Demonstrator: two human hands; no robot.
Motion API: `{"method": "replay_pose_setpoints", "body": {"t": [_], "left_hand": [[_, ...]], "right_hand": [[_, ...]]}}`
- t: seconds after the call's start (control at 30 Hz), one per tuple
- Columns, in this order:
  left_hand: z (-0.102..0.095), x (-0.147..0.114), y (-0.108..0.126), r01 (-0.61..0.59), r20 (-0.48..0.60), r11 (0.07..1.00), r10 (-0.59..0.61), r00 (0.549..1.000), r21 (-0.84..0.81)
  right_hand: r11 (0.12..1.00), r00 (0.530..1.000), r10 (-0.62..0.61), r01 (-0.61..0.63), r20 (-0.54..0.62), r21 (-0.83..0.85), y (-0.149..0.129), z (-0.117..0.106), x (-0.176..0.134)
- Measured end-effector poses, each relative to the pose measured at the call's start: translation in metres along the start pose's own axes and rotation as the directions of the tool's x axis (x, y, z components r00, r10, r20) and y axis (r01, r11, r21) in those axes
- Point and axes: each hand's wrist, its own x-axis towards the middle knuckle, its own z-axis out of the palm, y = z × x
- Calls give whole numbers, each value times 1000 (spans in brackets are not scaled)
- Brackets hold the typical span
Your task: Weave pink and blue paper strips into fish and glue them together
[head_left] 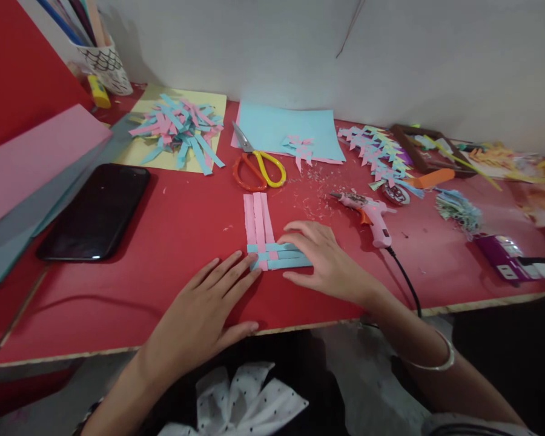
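Several pink paper strips (257, 221) run away from me and cross several blue paper strips (290, 259) in a woven corner on the red tabletop. My left hand (204, 303) lies flat with fingers stretched out, its fingertips at the left edge of the weave. Over the right part of the blue strips is my right hand (322, 257), its fingers bent and apart from the thumb. That hand hides the strips' right ends. Neither hand grips anything that I can see.
Beyond the strips lie scissors (261, 171), a heap of cut strips (179, 127) and blue sheets (290, 121). A pink glue gun (372, 218) with a black cable, a woven paper chain (376, 151) and a purple power strip (504, 257) are right. A phone (95, 212) lies left.
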Motion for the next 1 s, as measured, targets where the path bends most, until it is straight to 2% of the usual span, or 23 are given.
{"method": "replay_pose_setpoints", "body": {"t": [0.1,0.27,0.53,0.77,1.0], "left_hand": [[0,0,0,-2,10,1000,2,1000,8],[-1,1,0,-1,16,1000,1,1000,8],[-1,1,1,27,30,998,-25,999,-50],[-1,1,0,11,1,999,-10,1000,-36],[0,1,-1,7,27,998,-5,1000,-58]], "right_hand": [[997,991,-51,44,121,60,6,-2,8],[994,983,-81,67,164,89,9,-2,19],[977,977,-168,147,130,157,10,1,20],[977,977,-170,149,128,155,9,0,21],[979,980,-174,160,101,127,8,3,19]]}}
